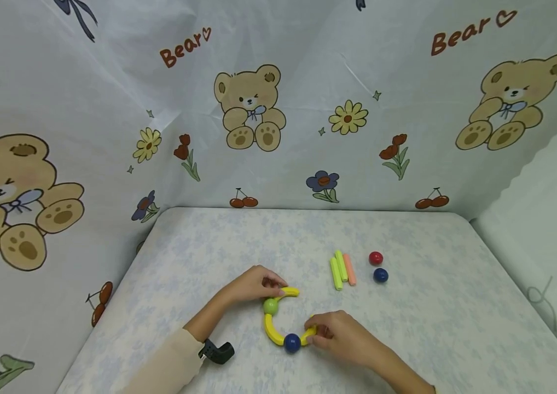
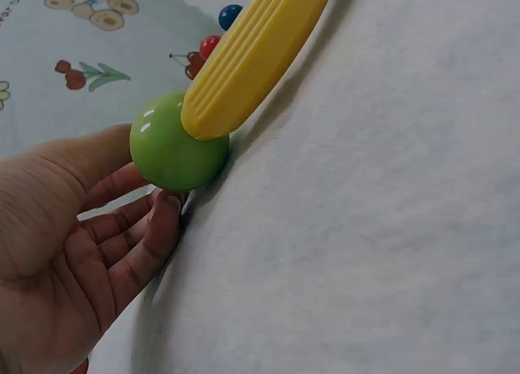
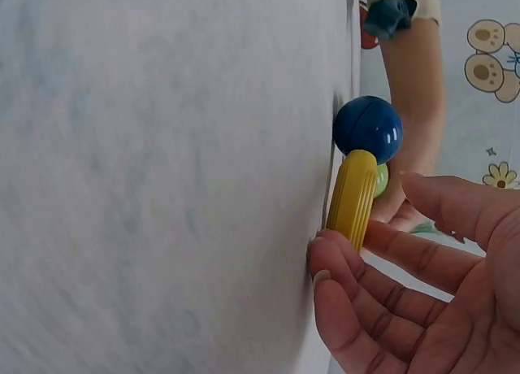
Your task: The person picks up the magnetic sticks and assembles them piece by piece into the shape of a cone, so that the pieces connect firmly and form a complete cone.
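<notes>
A C-shaped chain of yellow curved rods and balls lies on the table. My left hand [image 1: 254,284] pinches the upper yellow rod [image 1: 291,291], just beyond the green ball [image 1: 271,306]; in the left wrist view the green ball [image 2: 175,146] hides that grip. One curved rod [image 1: 272,330] joins the green ball to the dark blue ball [image 1: 292,343]. At the other end my right hand [image 1: 343,336] holds a short yellow rod [image 1: 308,335] attached to the blue ball. In the right wrist view, fingertips meet this ribbed rod [image 3: 354,199] at its free end.
Behind the right hand lie two yellow-green sticks [image 1: 336,273] and an orange stick [image 1: 349,269]. A red ball [image 1: 376,258] and another blue ball [image 1: 380,275] are to their right. A bear-print cloth [image 1: 298,164] hangs at the table's [image 1: 209,241] back edge.
</notes>
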A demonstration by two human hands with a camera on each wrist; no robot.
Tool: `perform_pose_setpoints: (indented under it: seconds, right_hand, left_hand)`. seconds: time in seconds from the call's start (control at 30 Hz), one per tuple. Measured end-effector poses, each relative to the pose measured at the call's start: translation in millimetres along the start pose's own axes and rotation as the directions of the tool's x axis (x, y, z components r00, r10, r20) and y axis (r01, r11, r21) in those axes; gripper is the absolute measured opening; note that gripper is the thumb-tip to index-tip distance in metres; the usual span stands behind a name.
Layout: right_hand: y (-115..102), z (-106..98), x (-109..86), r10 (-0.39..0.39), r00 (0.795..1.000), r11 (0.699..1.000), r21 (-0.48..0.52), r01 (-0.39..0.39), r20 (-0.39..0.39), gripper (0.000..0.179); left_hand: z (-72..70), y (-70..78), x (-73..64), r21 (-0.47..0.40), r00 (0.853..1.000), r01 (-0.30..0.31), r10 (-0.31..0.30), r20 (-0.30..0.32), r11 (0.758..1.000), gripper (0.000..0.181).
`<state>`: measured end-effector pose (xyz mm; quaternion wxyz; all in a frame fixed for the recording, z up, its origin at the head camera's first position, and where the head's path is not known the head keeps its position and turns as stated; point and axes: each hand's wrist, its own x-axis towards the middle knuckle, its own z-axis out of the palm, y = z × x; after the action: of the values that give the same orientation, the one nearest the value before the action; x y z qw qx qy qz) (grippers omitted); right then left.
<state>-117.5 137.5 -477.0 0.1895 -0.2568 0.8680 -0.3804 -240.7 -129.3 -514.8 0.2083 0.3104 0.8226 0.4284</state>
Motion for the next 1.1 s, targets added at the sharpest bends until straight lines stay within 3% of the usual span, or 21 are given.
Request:
perform_pose_setpoints:
  seconds: [0.33, 0.63, 1.1]
  right_hand:
    - [8, -10, 4.7, 0.003, 0.999, 0.997, -0.077, -0.006, -0.038, 0.023]
    - [13, -14, 8.5, 0.031, 0.998, 0.995, -0.090, -0.035, -0.051, 0.025]
    - [18, -23, 21.6, -0.015, 0.999, 0.994, -0.111, 0.011, -0.033, 0.031]
  left_hand:
    - [8.9, -3.7, -14.9, -0.033, 0.994, 0.023, -0.026, -0.110, 0.999, 0.027]
    - [16.0, -2.1, -23.4, -0.092, 0.992, 0.037, -0.048, -0.114, 0.995, 0.032]
    - [20.5, -16.7, -25.1, -0.155, 0.984, 0.050, -0.075, -0.160, 0.987, 0.030]
